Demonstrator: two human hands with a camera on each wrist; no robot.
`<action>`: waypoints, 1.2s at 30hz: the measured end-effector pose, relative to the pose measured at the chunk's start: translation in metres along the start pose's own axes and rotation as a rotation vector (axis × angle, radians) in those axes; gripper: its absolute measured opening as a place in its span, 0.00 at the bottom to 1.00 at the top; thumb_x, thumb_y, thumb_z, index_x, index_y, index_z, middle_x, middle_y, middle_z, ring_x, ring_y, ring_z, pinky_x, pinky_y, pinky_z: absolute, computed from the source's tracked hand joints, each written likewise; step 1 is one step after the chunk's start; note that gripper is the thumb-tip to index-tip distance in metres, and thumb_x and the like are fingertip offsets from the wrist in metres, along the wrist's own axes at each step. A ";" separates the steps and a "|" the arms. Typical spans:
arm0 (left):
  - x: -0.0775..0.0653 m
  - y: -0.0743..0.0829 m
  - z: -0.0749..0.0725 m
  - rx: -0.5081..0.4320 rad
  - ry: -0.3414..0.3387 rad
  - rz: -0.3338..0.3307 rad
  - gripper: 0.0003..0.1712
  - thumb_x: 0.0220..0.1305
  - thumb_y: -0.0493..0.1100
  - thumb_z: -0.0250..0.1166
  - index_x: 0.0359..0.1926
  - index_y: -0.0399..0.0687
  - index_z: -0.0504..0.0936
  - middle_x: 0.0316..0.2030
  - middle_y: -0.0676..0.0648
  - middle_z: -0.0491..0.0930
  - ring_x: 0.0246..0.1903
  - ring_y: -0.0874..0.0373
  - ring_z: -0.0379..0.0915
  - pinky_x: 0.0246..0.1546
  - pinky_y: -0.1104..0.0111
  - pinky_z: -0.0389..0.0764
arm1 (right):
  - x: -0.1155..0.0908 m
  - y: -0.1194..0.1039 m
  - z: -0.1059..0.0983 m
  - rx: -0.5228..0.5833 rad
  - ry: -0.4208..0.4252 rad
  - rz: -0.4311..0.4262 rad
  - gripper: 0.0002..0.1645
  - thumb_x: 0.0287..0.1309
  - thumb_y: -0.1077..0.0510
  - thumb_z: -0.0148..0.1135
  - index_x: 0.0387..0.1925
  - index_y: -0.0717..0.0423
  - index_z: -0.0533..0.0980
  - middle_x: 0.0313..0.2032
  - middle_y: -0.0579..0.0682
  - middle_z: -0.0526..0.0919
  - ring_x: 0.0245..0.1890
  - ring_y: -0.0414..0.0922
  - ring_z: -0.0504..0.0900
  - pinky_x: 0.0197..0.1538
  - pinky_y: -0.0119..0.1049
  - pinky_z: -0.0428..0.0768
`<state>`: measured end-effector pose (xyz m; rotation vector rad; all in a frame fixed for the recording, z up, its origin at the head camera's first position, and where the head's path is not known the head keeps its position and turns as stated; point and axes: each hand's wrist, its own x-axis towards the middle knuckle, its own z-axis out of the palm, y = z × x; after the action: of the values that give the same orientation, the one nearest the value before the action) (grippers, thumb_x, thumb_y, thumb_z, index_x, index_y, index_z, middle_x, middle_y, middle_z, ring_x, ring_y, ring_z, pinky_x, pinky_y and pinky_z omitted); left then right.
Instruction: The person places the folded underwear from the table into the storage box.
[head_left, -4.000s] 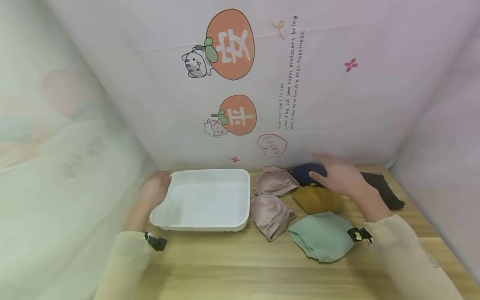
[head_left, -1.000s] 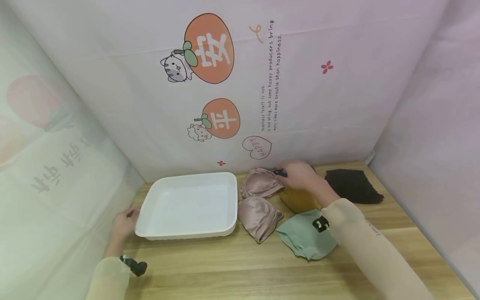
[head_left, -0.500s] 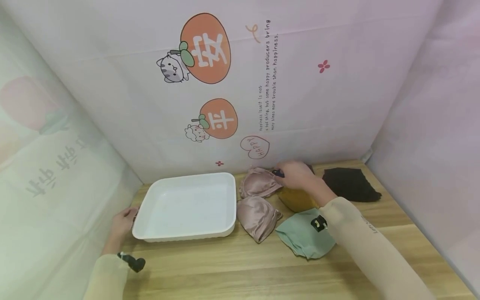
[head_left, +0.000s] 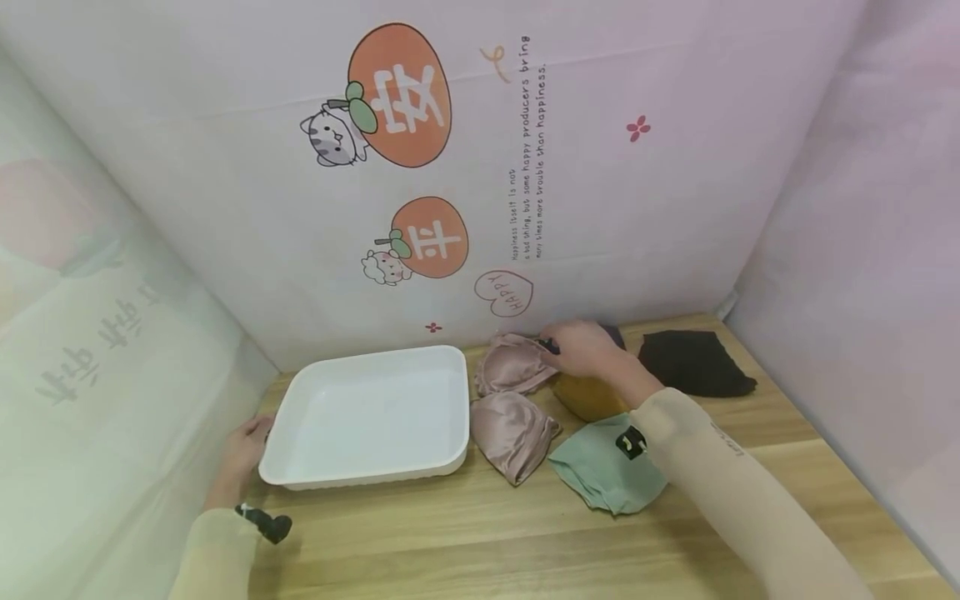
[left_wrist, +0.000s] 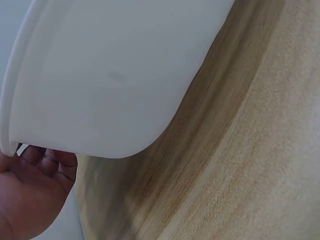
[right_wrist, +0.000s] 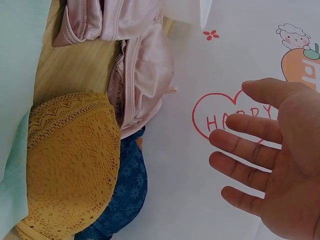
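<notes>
A white plastic tray (head_left: 367,417) stands on the left of the wooden table. My left hand (head_left: 243,450) is at its left end, and in the left wrist view the curled fingers (left_wrist: 65,165) grip under the rim. My right hand (head_left: 588,350) hovers over a navy lace bra (right_wrist: 132,185), beside pink satin bra cups (head_left: 513,367). In the right wrist view its fingers (right_wrist: 245,145) are spread and hold nothing. A mustard lace bra (right_wrist: 75,165) lies just in front of the navy one, partly covered by my forearm in the head view.
A pale green folded garment (head_left: 607,475) lies nearest me, under my right wrist. A black folded garment (head_left: 693,362) lies at the far right. Printed white cloth (head_left: 577,208) walls in the table at the back and sides.
Over four seconds my left hand has slid nearer me along the tray's left end. My right hand has shifted left toward the pink cups. Little differs in the last second beyond the view drifting.
</notes>
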<state>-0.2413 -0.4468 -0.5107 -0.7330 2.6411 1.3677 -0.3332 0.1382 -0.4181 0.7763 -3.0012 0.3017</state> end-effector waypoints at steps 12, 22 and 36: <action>-0.002 -0.006 0.001 -0.041 0.002 0.048 0.39 0.78 0.62 0.37 0.76 0.38 0.56 0.74 0.29 0.54 0.74 0.30 0.48 0.74 0.39 0.55 | 0.011 -0.004 0.009 -0.003 0.019 -0.055 0.15 0.67 0.47 0.59 0.48 0.49 0.83 0.41 0.47 0.89 0.41 0.46 0.86 0.48 0.48 0.84; 0.000 0.000 0.005 -0.041 0.008 0.022 0.40 0.78 0.63 0.37 0.76 0.38 0.54 0.74 0.29 0.54 0.74 0.31 0.48 0.74 0.40 0.56 | 0.019 0.002 0.021 0.026 -0.030 0.016 0.17 0.66 0.48 0.60 0.50 0.51 0.82 0.46 0.49 0.89 0.43 0.46 0.85 0.52 0.47 0.84; 0.001 -0.003 0.005 -0.015 0.043 0.040 0.42 0.76 0.66 0.40 0.75 0.37 0.58 0.73 0.29 0.57 0.74 0.30 0.50 0.73 0.40 0.59 | 0.033 0.016 0.040 0.052 -0.100 0.049 0.27 0.67 0.44 0.57 0.62 0.53 0.76 0.54 0.53 0.85 0.51 0.52 0.84 0.56 0.52 0.83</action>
<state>-0.2416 -0.4451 -0.5160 -0.7230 2.6956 1.3981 -0.3683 0.1283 -0.4579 0.7443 -3.1214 0.3545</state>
